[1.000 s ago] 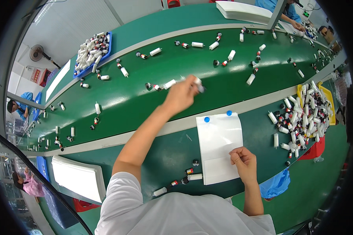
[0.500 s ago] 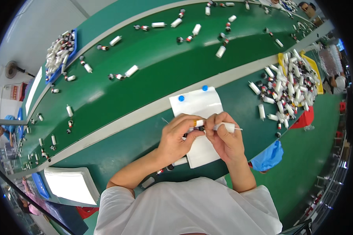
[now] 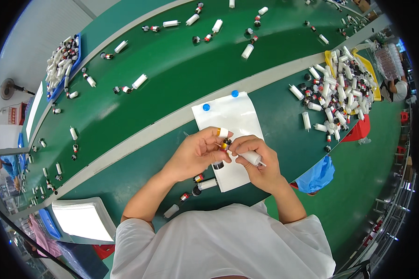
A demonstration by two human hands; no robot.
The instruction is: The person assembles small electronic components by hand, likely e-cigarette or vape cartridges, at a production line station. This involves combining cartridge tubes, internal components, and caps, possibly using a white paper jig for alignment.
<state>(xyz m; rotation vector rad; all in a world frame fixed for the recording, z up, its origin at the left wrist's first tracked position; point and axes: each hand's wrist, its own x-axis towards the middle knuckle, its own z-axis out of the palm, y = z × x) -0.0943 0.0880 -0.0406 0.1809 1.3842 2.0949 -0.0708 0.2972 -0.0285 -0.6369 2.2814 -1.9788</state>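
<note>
While both hands meet over the white rectangular paper sheet (image 3: 228, 118), a small white plastic tube with an orange band (image 3: 223, 133) is pinched by the left hand (image 3: 195, 153), and a white plastic syringe-like barrel (image 3: 251, 158) is gripped in the curled fingers of the right hand (image 3: 258, 160). What seems a dark cap (image 3: 225, 145) is partly hidden between the fingertips. Loose tubes (image 3: 205, 184) lie just below; a heap of white tubes (image 3: 333, 95) is piled on the yellow tray (image 3: 329, 56), well apart.

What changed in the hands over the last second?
The left hand came back from the conveyor belt with a small white tube and met the right hand, which left the white sheet and now grips a white applicator. The sheet stayed put.
</note>
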